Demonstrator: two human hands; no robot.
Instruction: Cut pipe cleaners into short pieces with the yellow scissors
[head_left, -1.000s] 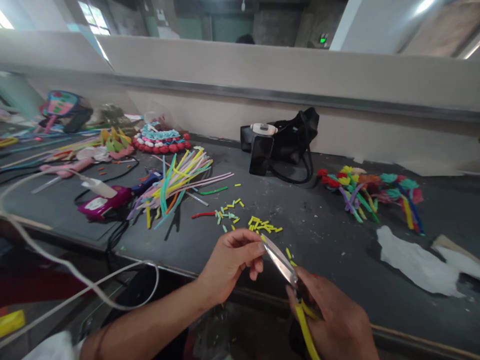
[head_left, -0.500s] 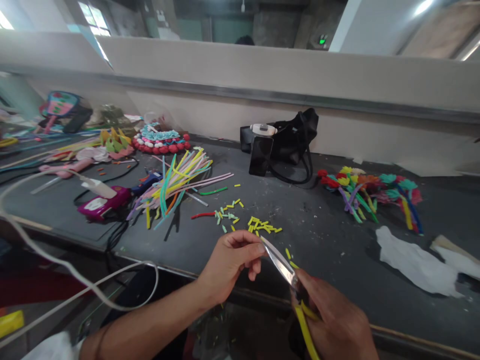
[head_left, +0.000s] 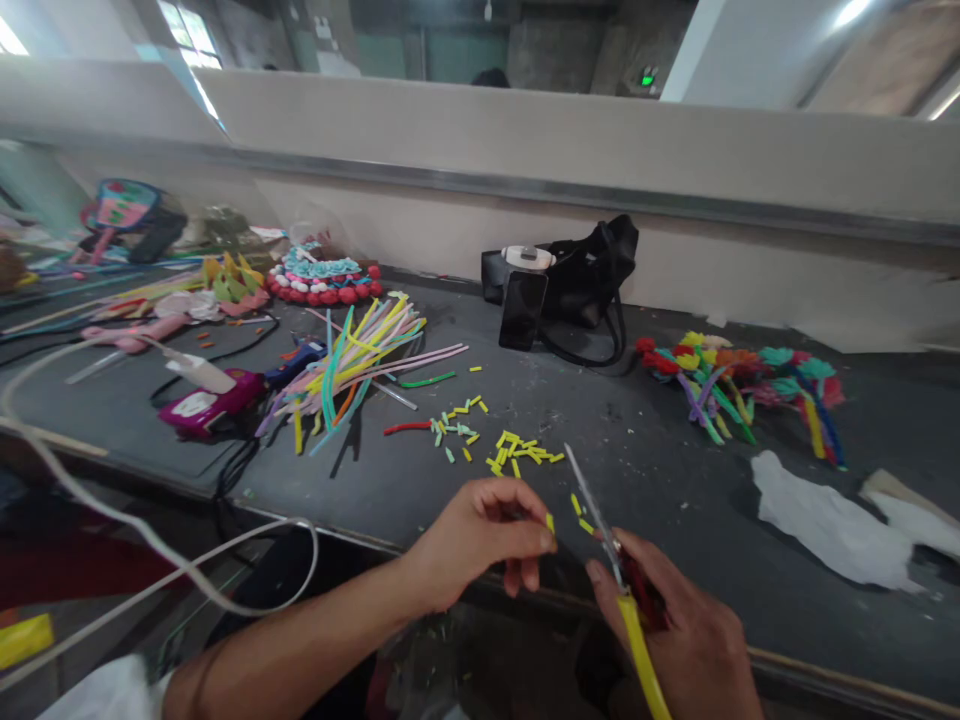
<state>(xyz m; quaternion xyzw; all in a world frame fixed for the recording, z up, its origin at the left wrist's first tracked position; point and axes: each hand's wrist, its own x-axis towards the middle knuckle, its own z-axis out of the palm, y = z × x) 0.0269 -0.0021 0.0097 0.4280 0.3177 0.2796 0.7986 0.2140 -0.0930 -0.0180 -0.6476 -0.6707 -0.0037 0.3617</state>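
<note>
Along the near edge of the flat, dark grey worktop point(head_left: 420, 490), with twelve o'clock straight ahead of the worker, the head view shows two bare hands. The left hand point(head_left: 480, 540) has its grip pressed together, thumb and forefinger pinching a short yellow piece point(head_left: 550, 524) of what looks like fuzzy stem, its end poking up past the fingers. Towards four from there, the right hand point(head_left: 675, 610) is wrapped round long silver-bladed scissors with yellow handles point(head_left: 592, 495), points towards eleven; I can't tell how far apart the blades stand. I'd judge the piece next to weightless, soft outside, easily dropped, so best nipped by its sides near one end. The scissors look stiff, heavier and slick-bladed; hold those by the handles. At twelve lies a loose heap of similar yellow bits point(head_left: 529, 452); at eleven, a sprawling bundle of long pastel stems point(head_left: 367, 350).
</note>
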